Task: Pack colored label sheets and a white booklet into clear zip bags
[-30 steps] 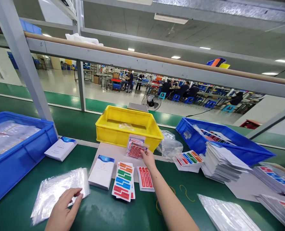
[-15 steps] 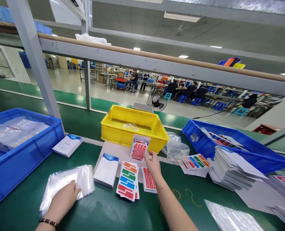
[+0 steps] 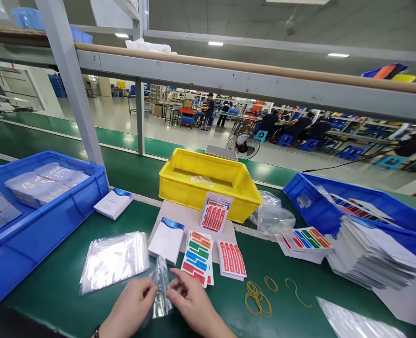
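Observation:
Between my two hands, near the front of the green table, is a clear plastic bag. My left hand pinches its left side. My right hand has thumb and fingers closed at its right side. To the left lies a stack of clear bags. Beyond my hands are a pile of white booklets, multicoloured sticker sheets and red sticker sheets. A bagged set with red stickers leans against the yellow bin.
A blue bin with packed bags stands left, beside more booklets. At right are a tilted blue bin, sticker sheets and a tall paper stack. Rubber bands lie near my right arm.
My left hand has moved right from the bag stack, and a single bag is now between my hands. My right hand has come back from the bagged set at the yellow bin.

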Tool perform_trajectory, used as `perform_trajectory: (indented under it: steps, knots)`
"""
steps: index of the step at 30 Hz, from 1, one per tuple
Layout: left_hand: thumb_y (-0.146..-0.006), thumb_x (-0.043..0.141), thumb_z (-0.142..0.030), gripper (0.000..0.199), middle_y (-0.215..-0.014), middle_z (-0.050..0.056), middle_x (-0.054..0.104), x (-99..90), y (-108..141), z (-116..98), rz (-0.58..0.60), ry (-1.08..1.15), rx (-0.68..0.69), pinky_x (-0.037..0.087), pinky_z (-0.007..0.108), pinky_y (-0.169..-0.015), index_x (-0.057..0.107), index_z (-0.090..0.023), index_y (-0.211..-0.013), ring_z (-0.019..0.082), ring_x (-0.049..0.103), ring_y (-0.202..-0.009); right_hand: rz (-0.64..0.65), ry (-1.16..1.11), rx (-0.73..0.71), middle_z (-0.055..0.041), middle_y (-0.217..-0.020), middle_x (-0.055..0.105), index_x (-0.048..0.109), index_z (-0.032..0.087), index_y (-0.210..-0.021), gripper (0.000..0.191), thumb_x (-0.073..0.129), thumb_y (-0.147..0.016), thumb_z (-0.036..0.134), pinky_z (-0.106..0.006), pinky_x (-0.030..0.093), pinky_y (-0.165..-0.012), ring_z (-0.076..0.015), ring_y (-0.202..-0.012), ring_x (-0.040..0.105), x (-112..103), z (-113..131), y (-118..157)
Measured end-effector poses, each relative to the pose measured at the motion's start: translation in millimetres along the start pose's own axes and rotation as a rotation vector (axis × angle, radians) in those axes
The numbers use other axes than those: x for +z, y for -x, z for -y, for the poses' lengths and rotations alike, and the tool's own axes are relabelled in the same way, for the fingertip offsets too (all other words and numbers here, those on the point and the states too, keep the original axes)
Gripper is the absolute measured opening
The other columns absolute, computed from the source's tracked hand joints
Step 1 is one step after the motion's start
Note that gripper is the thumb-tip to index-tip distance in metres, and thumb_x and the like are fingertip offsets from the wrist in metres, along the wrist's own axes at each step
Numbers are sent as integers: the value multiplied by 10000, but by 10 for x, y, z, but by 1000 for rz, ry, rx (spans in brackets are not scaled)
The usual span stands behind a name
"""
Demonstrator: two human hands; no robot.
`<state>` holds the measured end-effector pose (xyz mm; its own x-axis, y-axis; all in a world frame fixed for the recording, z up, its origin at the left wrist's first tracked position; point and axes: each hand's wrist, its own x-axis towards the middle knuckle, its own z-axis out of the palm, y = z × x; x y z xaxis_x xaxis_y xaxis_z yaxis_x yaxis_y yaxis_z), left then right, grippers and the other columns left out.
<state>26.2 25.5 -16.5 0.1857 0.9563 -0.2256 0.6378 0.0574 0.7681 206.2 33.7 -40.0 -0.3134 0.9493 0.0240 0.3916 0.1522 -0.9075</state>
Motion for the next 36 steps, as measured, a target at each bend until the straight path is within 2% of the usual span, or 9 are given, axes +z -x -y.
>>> perform_trajectory:
  steps: [3, 6, 9, 12, 16, 20, 28, 32, 36]
  knots:
    - [-827, 358, -423, 389, -492, -36, 441, 133, -3, -59, 73, 65, 15, 301, 245, -503, 379, -203, -507, 135, 421, -499, -94, 209, -133, -65, -763, 671, 572, 141, -1129, 325, 459, -828, 192, -273, 510, -581, -181, -634, 631, 203, -94, 45]
    - [-812, 394, -491, 419, -487, -40, 450, 221, -48, -74, 76, 239, 24, 332, 239, -512, 442, -191, -524, 127, 433, -495, -218, 440, -394, -92, -744, 642, 603, 144, -1070, 333, 360, -843, 131, -291, 499, -556, -199, -640, 610, 223, -139, 94]
    - [-784, 409, -521, 426, -467, -44, 449, 296, -93, -85, 40, 435, -36, 318, 234, -471, 488, -182, -539, 115, 400, -451, -267, 516, -508, -76, -687, 604, 587, 151, -1098, 348, 353, -844, 109, -285, 476, -512, -192, -594, 567, 190, -99, 144]
    - [-762, 429, -526, 419, -471, -46, 438, 337, -109, -107, -3, 506, -70, 297, 230, -454, 476, -183, -526, 107, 370, -446, -220, 386, -437, -81, -781, 619, 576, 158, -1101, 298, 430, -841, 156, -291, 494, -604, -190, -690, 580, 148, -9, 171]
    - [-728, 500, -507, 393, -477, -45, 436, 333, -92, -127, -10, 507, -22, 321, 234, -499, 464, -182, -509, 114, 390, -484, -131, 218, -240, -33, -738, 616, 631, 191, -812, 124, 507, -818, 204, -249, 465, -615, -159, -683, 579, 70, 74, 164]
    - [-770, 443, -458, 391, -486, -24, 448, 353, -62, -96, -16, 366, 74, 313, 244, -517, 427, -190, -486, 128, 409, -502, -106, 267, -197, -3, -612, 562, 565, 183, -626, 272, 426, -859, 193, -215, 396, -528, -123, -575, 534, 38, 51, 145]
    - [-725, 458, -393, 378, -467, -45, 335, 436, -6, -135, -103, 256, 86, 242, 244, -491, 271, -212, -452, 113, 316, -488, -493, 599, -411, -36, -619, 518, 507, 196, -679, 247, 357, -861, 121, -281, 385, -544, -172, -588, 492, 28, -6, 78]
    - [-733, 434, -437, 367, -475, -54, 324, 348, -74, -175, -76, 377, -9, 255, 230, -469, 307, -215, -470, 108, 298, -485, -389, 577, -565, -110, -881, 582, 537, 172, -1050, 221, 486, -848, 246, -332, 466, -635, -225, -770, 556, -34, 71, 136]
    - [-802, 405, -402, 363, -448, -47, 388, 207, -79, -182, -39, 354, -15, 300, 224, -434, 412, -201, -500, 111, 359, -442, -211, 701, -593, -69, -724, 588, 589, 185, -888, 196, 410, -840, 118, -293, 425, -537, -185, -616, 521, -108, 108, 160]
